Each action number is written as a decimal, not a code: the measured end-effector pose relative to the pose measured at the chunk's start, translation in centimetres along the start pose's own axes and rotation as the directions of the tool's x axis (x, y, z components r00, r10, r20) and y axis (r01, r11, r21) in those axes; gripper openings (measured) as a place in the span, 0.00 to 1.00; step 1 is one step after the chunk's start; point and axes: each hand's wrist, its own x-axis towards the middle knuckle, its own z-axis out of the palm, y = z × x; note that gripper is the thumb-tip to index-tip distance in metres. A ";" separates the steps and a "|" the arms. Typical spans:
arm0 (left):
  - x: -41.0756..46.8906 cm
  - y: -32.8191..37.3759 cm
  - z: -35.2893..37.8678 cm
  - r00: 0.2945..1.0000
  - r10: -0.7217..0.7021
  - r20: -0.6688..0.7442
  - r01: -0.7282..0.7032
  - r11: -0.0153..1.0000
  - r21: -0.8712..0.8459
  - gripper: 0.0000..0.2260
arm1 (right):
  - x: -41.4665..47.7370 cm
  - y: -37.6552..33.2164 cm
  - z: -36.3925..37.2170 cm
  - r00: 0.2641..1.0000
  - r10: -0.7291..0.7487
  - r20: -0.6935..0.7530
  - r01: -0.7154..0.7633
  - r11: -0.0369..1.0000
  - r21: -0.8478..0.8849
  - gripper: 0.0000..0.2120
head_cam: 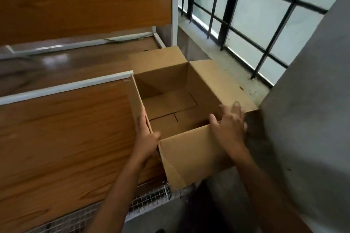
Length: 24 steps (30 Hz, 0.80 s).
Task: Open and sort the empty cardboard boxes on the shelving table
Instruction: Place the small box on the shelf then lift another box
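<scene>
The box [170,104] is held at the right end of the shelf [66,128], beside the sill [236,73], flaps spread, nothing seen inside. Its left wall is gripped by the left hand [146,136], thumb hooked over the near corner; the right hand [230,126] is laid, fingers spread, over the right rim. Opening is judged done; for sorting, a firm two-sided hold is called for next

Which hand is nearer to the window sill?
Right. The right hand lies on the box's right edge, next to the window sill; the left hand grips the box's left wall, away from it.
</scene>
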 end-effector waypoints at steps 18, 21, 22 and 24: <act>-3.3 -2.6 0.8 0.870 -0.459 -0.180 0.209 0.675 -0.708 0.29 | -0.2 -1.1 3.0 0.992 -0.079 -0.094 0.107 0.931 0.349 0.32; -5.9 -3.6 -0.6 0.822 -0.461 -0.335 0.071 0.666 -0.743 0.28 | -0.8 -2.2 2.4 0.931 0.321 0.176 -0.364 0.758 0.542 0.47; -6.9 -4.0 -1.4 0.807 -0.456 -0.376 0.031 0.667 -0.744 0.28 | -1.2 -2.6 2.3 0.852 0.392 0.348 -0.524 0.655 0.545 0.48; -9.1 -4.6 -4.1 0.785 -0.435 -0.442 -0.034 0.681 -0.731 0.27 | -3.0 -4.2 2.3 0.717 0.272 0.642 -0.661 0.558 0.502 0.36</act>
